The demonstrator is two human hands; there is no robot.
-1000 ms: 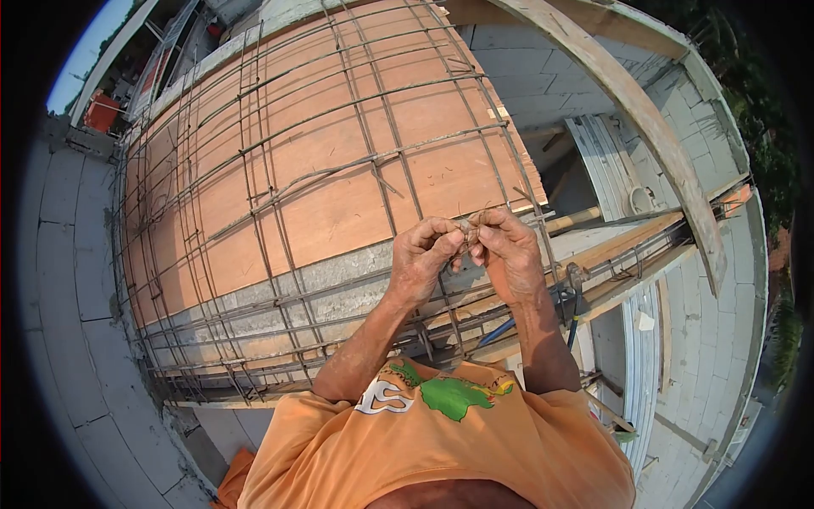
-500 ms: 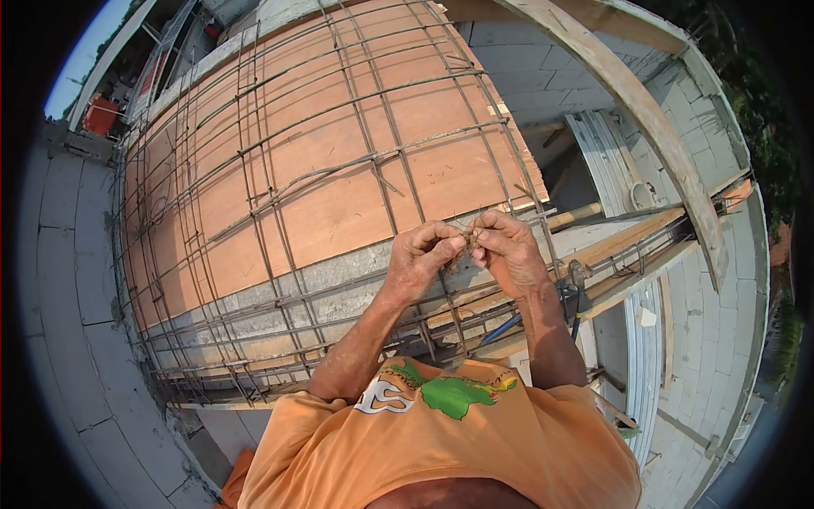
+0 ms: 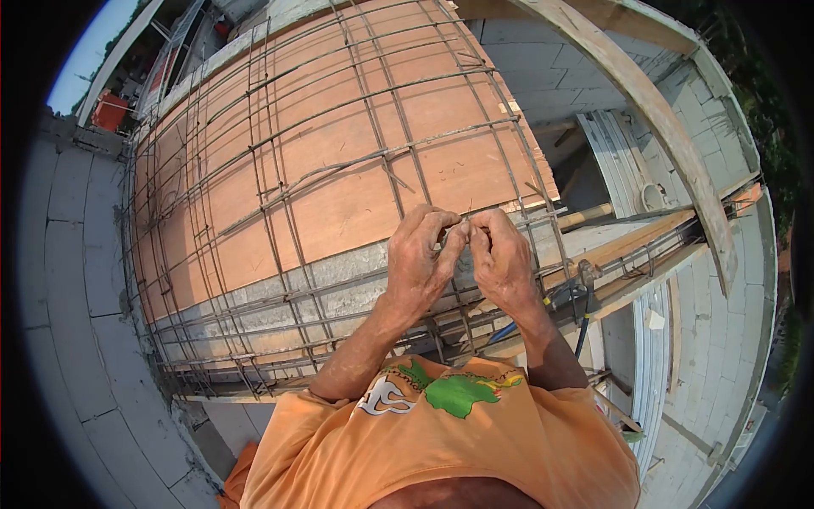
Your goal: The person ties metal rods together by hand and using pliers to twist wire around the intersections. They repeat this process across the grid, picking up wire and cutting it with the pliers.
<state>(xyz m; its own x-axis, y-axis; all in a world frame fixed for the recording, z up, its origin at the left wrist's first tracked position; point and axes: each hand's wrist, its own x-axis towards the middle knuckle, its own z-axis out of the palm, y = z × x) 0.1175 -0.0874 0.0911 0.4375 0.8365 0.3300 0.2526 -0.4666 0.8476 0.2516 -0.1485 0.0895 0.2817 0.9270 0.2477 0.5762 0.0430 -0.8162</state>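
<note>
head view: rebar grid [image 3: 280, 195] covers plywood deck [image 3: 339, 212], block walls [image 3: 59, 280] around.

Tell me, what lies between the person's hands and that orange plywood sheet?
In the head view, a grid of steel bars lies over the plywood sheet, beneath the left hand and right hand, whose fingers pinch together.

I am on a building site, up on unfinished masonry. The plywood formwork [image 3: 339, 170] is the giveaway: a rebar grid [image 3: 280, 182] lies across it, grey block walls [image 3: 64, 254] run along its left side and beyond its right edge, and a rough timber plank [image 3: 661, 119] (bare, unpainted) spans the open gap to its right.
</note>
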